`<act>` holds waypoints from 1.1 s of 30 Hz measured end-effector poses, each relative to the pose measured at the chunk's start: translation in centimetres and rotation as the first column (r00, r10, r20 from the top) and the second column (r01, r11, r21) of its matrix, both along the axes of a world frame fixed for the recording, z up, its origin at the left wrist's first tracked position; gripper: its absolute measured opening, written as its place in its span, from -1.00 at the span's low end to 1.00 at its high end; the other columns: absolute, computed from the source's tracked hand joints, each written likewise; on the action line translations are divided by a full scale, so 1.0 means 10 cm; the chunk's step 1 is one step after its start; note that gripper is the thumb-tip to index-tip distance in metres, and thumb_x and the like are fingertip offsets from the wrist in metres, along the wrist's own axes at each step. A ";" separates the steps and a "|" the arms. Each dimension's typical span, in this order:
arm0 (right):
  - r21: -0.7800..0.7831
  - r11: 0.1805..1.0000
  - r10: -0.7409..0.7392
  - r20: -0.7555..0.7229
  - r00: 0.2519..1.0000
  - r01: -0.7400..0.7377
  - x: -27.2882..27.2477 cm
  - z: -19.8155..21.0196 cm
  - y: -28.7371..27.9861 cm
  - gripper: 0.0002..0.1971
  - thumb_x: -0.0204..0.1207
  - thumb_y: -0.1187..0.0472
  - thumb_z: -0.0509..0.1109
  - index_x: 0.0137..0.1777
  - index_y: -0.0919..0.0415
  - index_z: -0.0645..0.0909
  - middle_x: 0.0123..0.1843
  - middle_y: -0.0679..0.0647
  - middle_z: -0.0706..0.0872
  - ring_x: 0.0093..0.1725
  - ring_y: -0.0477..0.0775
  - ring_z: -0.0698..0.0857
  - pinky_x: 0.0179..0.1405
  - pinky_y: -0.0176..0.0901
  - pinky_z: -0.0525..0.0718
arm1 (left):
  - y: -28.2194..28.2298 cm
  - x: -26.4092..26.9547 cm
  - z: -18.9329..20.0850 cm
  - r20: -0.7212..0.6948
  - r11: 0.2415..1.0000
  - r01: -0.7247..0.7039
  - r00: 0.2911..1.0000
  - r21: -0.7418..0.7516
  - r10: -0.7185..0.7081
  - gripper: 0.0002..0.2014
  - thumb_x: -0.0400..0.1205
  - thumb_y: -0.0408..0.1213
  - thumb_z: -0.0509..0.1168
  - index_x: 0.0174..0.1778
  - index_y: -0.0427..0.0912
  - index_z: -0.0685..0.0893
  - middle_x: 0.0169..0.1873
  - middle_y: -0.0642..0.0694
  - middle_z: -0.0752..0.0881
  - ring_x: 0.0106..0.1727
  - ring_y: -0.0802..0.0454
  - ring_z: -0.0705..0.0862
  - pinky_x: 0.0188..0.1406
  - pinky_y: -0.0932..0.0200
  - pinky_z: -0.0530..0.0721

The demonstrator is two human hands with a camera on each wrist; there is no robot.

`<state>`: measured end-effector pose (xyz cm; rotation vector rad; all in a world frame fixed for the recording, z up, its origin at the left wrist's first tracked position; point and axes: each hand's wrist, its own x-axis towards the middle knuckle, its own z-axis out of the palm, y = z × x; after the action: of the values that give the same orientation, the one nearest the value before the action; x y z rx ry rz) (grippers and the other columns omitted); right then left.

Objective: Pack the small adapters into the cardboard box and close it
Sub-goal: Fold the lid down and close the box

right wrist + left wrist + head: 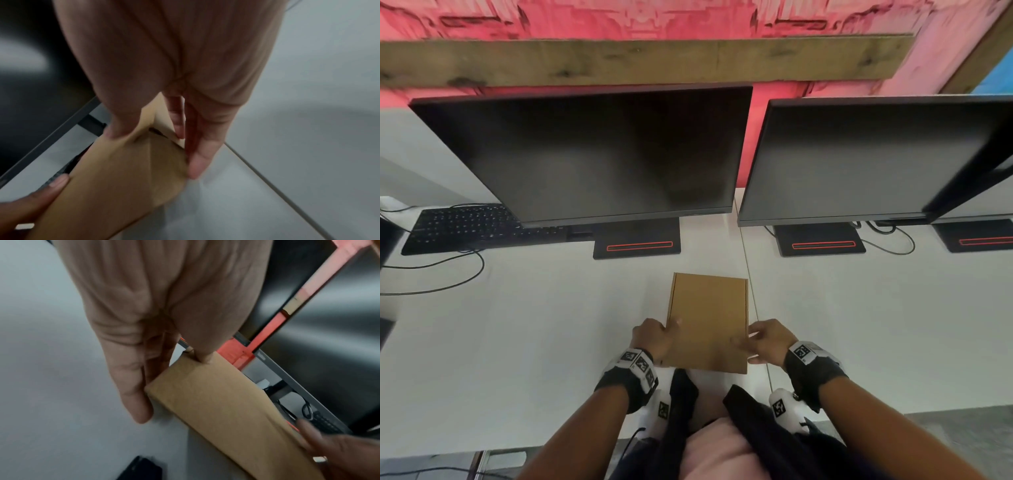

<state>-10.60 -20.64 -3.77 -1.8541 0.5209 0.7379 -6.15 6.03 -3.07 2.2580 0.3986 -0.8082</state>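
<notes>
A flat brown cardboard box lies with its lid down on the white desk, just in front of me. My left hand grips its near left edge, thumb on the lid and fingers down the side. My right hand grips the near right edge: the thumb presses the lid while the fingers lie against the side wall. In the right wrist view a narrow dark gap shows under the lid at that corner of the box. No adapters are visible.
Two dark monitors stand on red-striped bases behind the box. A black keyboard and loose cables sit at the back left. A seam between two desks runs beside the box's right edge.
</notes>
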 end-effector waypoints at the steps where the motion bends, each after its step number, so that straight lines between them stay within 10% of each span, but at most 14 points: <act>1: 0.018 1.000 -0.008 0.006 1.000 0.008 -0.02 -0.02 -0.03 -0.37 0.09 -0.19 0.72 -0.05 0.34 0.77 -0.09 0.17 0.85 -0.04 0.15 0.86 -0.05 0.01 0.85 | 0.03 0.01 -0.06 -0.042 0.997 -0.045 0.998 -0.056 0.042 -0.36 0.60 0.27 0.30 -0.28 -0.36 0.75 -0.30 -0.21 0.82 -0.26 -0.13 0.82 -0.28 0.04 0.84; 6: 0.071 0.994 -0.079 -0.016 0.997 0.080 -0.01 -0.07 -0.12 -0.60 0.22 0.00 0.74 -0.20 0.37 0.82 -0.05 0.32 0.84 0.04 0.18 0.84 0.08 0.05 0.83 | 0.08 0.04 -0.14 -0.328 0.852 -0.370 0.910 -0.371 0.253 -0.45 0.59 -0.06 0.50 0.06 -0.62 0.70 -0.05 -0.41 0.85 -0.01 -0.31 0.86 0.01 -0.30 0.84; 11: 0.119 0.965 -0.235 -0.018 0.972 0.236 0.04 -0.07 -0.14 -0.51 0.13 0.09 0.78 -0.08 0.31 0.64 -0.02 0.32 0.85 0.01 0.24 0.86 0.08 0.13 0.82 | 0.00 0.11 -0.17 -0.260 0.858 -0.348 0.929 -0.377 0.262 -0.44 0.58 -0.03 0.51 0.00 -0.62 0.72 -0.07 -0.39 0.86 -0.02 -0.31 0.87 0.03 -0.28 0.83; 17: -0.050 0.976 -0.206 0.078 0.975 0.210 0.15 -0.05 -0.22 -0.70 0.18 -0.04 0.72 -0.39 0.12 0.72 -0.26 0.17 0.85 -0.18 0.17 0.83 0.00 0.16 0.83 | -0.14 0.22 -0.23 -0.170 0.897 -0.303 0.951 -0.323 0.260 -0.39 0.48 0.17 0.50 -0.13 -0.46 0.79 -0.15 -0.29 0.88 -0.08 -0.25 0.87 -0.04 -0.21 0.86; 23: -0.111 0.981 -0.148 0.108 0.983 0.160 0.28 -0.01 -0.35 -0.82 0.28 0.30 0.67 -0.19 0.16 0.73 -0.13 0.10 0.86 -0.17 0.15 0.83 0.02 0.19 0.82 | -0.37 0.37 -0.04 0.041 0.994 -0.081 0.996 -0.071 0.084 -0.39 0.58 0.28 0.31 -0.21 -0.31 0.80 -0.27 -0.20 0.87 -0.16 -0.17 0.85 0.06 -0.06 0.81; 29: -0.275 0.948 -0.094 0.241 0.966 0.161 0.51 0.05 -0.41 -0.67 0.36 0.21 0.62 0.04 0.01 0.58 0.06 -0.04 0.68 -0.11 0.09 0.76 -0.30 -0.10 0.76 | -0.59 0.52 0.02 0.334 0.987 0.071 0.943 -0.144 -0.019 -0.55 0.65 -0.17 0.42 0.46 0.03 0.48 0.24 -0.15 0.76 0.20 -0.12 0.75 0.16 -0.03 0.74; 33: -0.521 0.846 0.291 0.273 0.917 -0.114 0.69 0.04 -0.44 -0.36 0.39 0.18 0.59 0.42 -0.16 0.41 0.46 0.04 0.32 0.27 0.16 0.55 -0.03 -0.10 0.73 | -0.66 0.64 -0.10 0.364 0.930 0.352 0.857 0.101 -0.364 -0.51 0.74 -0.11 0.27 0.61 0.26 0.41 0.67 -0.11 0.34 0.60 -0.19 0.41 0.52 -0.22 0.53</act>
<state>-3.72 -25.07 -3.39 -2.4952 0.2975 0.4155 0.21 -0.58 -4.04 2.4848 -0.2013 -0.5213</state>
